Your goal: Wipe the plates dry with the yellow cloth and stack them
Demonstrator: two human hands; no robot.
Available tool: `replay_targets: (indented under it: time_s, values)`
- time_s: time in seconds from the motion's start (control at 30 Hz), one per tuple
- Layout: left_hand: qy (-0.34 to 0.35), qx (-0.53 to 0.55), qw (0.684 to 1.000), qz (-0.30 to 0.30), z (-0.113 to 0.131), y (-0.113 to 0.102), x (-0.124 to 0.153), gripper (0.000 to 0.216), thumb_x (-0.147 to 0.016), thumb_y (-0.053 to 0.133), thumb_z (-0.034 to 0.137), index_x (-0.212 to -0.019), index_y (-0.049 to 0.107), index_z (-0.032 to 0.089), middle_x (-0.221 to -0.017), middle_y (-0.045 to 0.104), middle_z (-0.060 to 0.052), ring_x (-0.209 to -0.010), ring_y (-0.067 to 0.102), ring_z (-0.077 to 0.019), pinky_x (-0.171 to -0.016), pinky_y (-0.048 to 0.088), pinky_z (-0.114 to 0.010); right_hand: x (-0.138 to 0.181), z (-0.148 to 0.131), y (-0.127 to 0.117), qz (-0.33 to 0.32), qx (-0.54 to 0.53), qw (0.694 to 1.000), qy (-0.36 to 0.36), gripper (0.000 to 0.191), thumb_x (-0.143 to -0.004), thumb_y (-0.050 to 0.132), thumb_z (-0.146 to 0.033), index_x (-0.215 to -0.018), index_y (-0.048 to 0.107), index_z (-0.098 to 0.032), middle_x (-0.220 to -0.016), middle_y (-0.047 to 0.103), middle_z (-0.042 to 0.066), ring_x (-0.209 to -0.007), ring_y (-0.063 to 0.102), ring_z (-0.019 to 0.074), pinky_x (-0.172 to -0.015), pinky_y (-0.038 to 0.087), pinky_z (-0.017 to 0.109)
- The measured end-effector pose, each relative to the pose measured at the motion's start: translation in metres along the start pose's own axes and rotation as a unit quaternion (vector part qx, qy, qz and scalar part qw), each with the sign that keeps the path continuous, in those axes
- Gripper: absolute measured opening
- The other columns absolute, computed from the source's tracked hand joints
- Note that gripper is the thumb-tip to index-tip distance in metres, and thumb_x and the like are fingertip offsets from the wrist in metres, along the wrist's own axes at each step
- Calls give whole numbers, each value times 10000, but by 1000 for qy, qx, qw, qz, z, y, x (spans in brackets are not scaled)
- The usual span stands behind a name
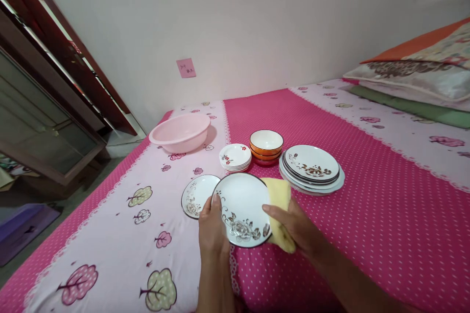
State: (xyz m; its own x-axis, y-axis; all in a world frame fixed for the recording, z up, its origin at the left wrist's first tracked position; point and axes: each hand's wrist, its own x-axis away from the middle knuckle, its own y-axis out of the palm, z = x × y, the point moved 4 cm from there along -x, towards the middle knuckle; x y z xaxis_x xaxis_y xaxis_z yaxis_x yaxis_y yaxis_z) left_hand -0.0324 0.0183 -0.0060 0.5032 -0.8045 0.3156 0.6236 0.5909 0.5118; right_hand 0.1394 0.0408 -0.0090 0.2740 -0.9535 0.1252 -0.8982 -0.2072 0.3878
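A white plate point(244, 200) with a dark rim and brown flowers is held up in front of me, tilted towards the camera. My left hand point(213, 220) grips its left edge, thumb on the face. At the right edge, my right hand point(293, 220) is closed on a yellow cloth point(279, 193), which lies against the plate's rim; the thumb reaches over the plate's face. Partly hidden behind the held plate, a second flowered plate point(196, 193) lies on the bed.
Beyond the plate are a stack of small saucers point(235, 155), stacked orange and red bowls point(267, 143) and a pile of plates point(312, 161). A pink basin point(179, 132) sits back left on the bedsheet point(121, 234). Pillows point(422, 76) lie at the right, near the wall.
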Motion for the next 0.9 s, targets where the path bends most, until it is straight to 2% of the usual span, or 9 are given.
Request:
replay_targets:
  time_s: [0.1, 0.17, 0.3, 0.43, 0.53, 0.6, 0.77, 0.83, 0.9]
  values:
    - [5, 67, 994, 91, -8, 0, 4, 254, -997, 607, 281, -1238, 650, 211, -1060, 796, -74, -1006, 758, -200, -867, 608, -314, 4, 23, 15, 60, -71, 996, 10, 661, -694, 877, -444, -1265, 637, -212, -1189, 779, 116, -1105, 737, 320, -940, 599, 398]
    - [20, 80, 991, 108, -14, -1, 5, 315, -1000, 611, 311, -1306, 608, 234, -1158, 778, -78, -1109, 734, -204, -924, 600, -328, 5, 31, 21, 85, -90, 992, 18, 704, -688, 873, -445, -1303, 613, -219, -1282, 746, 122, -1182, 709, 329, -988, 585, 403]
    - [35, 79, 996, 38, -14, 3, 2, 299, -976, 637, 331, -1246, 658, 203, -1201, 764, -100, -1153, 713, -225, -978, 580, -351, 0, 22, 10, 71, -78, 994, 22, 677, -681, 862, -402, -1288, 628, -215, -1212, 778, 103, -1160, 720, 340, -936, 609, 401]
    - [30, -14, 998, -44, -1, 3, 0, 299, -912, 720, 406, -1083, 712, 161, -989, 789, -89, -959, 754, -236, -885, 603, -359, -6, 7, -12, 55, -9, 998, 23, 501, -668, 864, -387, -1093, 707, -173, -991, 817, 92, -993, 765, 351, -805, 631, 394]
    - [54, -59, 995, -59, 3, -1, -1, 381, -868, 747, 508, -1021, 718, 161, -885, 779, -60, -860, 749, -227, -815, 606, -349, -6, 7, -12, 31, -17, 999, 33, 482, -661, 861, -394, -1062, 715, -171, -932, 817, 85, -903, 776, 351, -773, 633, 420]
    - [75, -43, 996, -37, 1, -3, -2, 356, -902, 707, 499, -1029, 713, 167, -921, 783, -62, -852, 745, -217, -797, 603, -338, -4, 12, -4, 33, -51, 997, 38, 521, -658, 860, -403, -1103, 705, -179, -972, 819, 89, -936, 777, 349, -807, 634, 429]
    - [75, 16, 992, 95, -12, -9, 0, 244, -1009, 588, 371, -1163, 680, 205, -998, 780, -50, -934, 747, -185, -855, 596, -308, 8, 34, 20, 78, -93, 992, 42, 596, -720, 811, -429, -1261, 658, -230, -1198, 784, 96, -1086, 751, 329, -891, 631, 407]
    - [82, 27, 990, 109, -13, -6, 3, 278, -1013, 584, 391, -1214, 666, 218, -1009, 776, -52, -925, 749, -188, -854, 601, -316, 11, 43, 24, 75, -95, 992, 42, 594, -765, 778, -440, -1311, 639, -251, -1227, 774, 88, -1082, 751, 325, -898, 631, 417]
    - [86, 30, 990, 107, -13, -3, 6, 297, -1004, 598, 408, -1226, 661, 221, -1018, 772, -57, -917, 748, -192, -840, 604, -317, 11, 45, 25, 56, -66, 996, 12, 550, -821, 726, -445, -1324, 637, -244, -1196, 784, 92, -1062, 758, 323, -896, 631, 429]
